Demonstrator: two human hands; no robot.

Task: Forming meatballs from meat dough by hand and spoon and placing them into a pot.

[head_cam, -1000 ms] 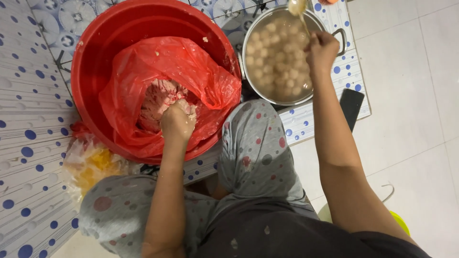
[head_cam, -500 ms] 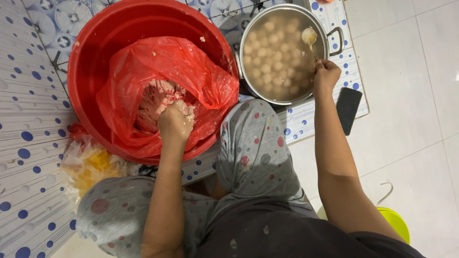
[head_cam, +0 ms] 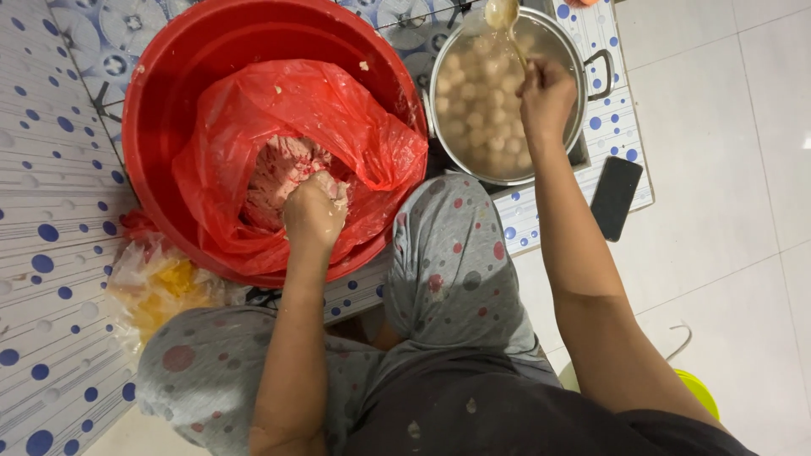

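A big red basin [head_cam: 169, 101] holds a red plastic bag [head_cam: 253, 110] filled with pink minced paste [head_cam: 274, 173]. My left hand [head_cam: 314, 211] is sunk into the paste and squeezes a lump of it. Right of the basin stands a metal pot [head_cam: 583, 101] full of pale round balls [head_cam: 477, 118] in cloudy water. My right hand [head_cam: 545, 95] hovers over the pot and grips a spoon [head_cam: 504, 19], whose bowl is at the pot's far rim.
A dark phone [head_cam: 615, 196] lies on the dotted mat [head_cam: 51, 194] right of the pot. A crumpled clear bag with yellow contents [head_cam: 160, 291] sits beside my left knee. White floor tiles [head_cam: 726, 169] lie to the right, and a yellow-green object [head_cam: 701, 393] shows under my right arm.
My right hand has swung the spoon from inside the pot up to its far rim. My left hand stays kneading in the paste.
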